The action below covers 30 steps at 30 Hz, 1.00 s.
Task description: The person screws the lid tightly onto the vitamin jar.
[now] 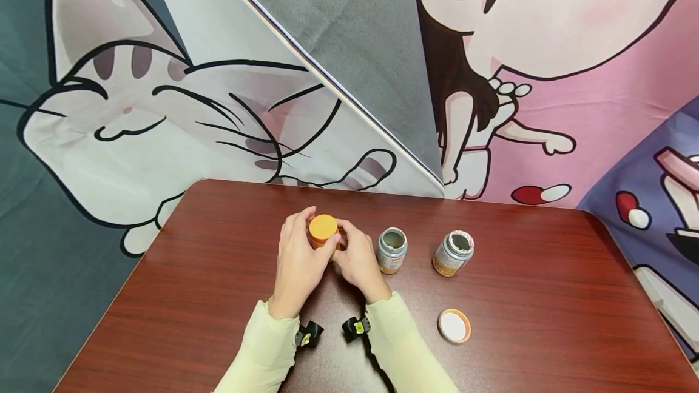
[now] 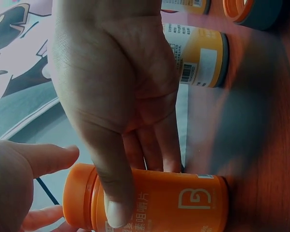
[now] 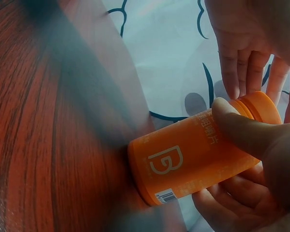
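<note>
An orange bottle with an orange cap [image 1: 323, 227] stands between the two hands. My right hand [image 1: 358, 261] grips its body; the thumb lies across the label side of the bottle [image 3: 178, 159] in the right wrist view. At the cap [image 2: 79, 193], my left hand [image 2: 14, 174] holds its fingers fairly straight and spread around the rim, with the thumb slightly apart from it. The bottle's base is at the tabletop. Parts of the fingers behind the bottle are hidden.
Two uncapped grey-and-orange jars [image 1: 392, 251] [image 1: 453, 253] stand right of my right hand. A loose orange-rimmed lid [image 1: 454, 326] lies nearer on the brown table [image 1: 524, 296], white inside facing up. A cartoon-printed cloth [image 1: 349, 29] hangs behind the table's far edge.
</note>
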Each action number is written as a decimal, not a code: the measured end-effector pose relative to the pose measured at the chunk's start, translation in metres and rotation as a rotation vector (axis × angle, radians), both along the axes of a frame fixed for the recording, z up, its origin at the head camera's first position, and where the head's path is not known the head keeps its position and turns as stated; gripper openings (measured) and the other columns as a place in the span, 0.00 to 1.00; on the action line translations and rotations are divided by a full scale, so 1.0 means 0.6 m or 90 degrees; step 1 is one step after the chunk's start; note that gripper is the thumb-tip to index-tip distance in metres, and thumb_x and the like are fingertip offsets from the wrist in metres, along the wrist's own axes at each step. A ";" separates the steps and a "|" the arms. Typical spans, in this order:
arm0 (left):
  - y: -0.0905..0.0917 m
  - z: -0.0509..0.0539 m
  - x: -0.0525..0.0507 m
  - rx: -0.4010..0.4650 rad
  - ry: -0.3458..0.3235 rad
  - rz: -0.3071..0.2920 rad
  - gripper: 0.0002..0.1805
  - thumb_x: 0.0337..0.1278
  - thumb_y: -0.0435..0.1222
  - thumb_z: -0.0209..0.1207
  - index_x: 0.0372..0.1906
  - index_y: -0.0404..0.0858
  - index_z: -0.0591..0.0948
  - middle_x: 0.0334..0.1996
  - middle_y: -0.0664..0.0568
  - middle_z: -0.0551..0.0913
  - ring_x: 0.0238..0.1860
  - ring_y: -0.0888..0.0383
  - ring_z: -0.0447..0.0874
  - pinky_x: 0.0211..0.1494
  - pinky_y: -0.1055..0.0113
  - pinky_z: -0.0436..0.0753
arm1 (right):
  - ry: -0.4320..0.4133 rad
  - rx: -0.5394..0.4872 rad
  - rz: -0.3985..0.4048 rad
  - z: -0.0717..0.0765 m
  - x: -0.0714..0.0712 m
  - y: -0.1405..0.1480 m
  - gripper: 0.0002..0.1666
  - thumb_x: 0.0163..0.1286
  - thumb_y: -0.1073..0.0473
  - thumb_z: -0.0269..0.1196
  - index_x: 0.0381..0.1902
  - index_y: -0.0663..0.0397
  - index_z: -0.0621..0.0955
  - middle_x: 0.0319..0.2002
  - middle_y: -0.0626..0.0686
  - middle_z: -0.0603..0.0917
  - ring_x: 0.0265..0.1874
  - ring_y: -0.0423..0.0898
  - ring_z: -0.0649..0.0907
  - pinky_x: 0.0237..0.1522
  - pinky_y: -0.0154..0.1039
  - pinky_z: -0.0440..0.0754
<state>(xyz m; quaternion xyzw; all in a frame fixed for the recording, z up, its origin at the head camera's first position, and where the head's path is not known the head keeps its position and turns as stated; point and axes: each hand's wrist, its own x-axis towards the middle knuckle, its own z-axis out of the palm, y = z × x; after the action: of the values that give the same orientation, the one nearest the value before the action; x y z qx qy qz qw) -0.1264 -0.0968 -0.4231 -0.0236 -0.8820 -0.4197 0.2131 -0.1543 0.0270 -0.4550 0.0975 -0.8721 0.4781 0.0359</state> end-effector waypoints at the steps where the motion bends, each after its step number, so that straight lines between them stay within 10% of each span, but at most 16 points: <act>1: 0.000 0.000 0.000 0.000 -0.001 0.000 0.36 0.47 0.38 0.76 0.63 0.34 0.75 0.52 0.42 0.78 0.54 0.46 0.75 0.57 0.50 0.75 | 0.001 0.000 0.000 0.000 0.000 0.000 0.28 0.59 0.65 0.70 0.60 0.54 0.81 0.43 0.52 0.87 0.39 0.47 0.83 0.47 0.43 0.79; 30: -0.014 0.004 -0.006 -0.041 -0.028 -0.056 0.30 0.53 0.34 0.70 0.63 0.33 0.77 0.58 0.42 0.79 0.57 0.45 0.76 0.59 0.48 0.75 | -0.023 -0.016 0.002 -0.002 -0.002 -0.001 0.29 0.59 0.64 0.71 0.60 0.54 0.80 0.49 0.54 0.87 0.46 0.45 0.85 0.51 0.44 0.82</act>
<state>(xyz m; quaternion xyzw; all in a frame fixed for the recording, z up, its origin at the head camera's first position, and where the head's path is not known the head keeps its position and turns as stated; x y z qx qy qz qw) -0.1299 -0.1052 -0.4205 -0.0598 -0.8976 -0.4004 0.1744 -0.1555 0.0266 -0.4565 0.0894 -0.8663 0.4910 0.0206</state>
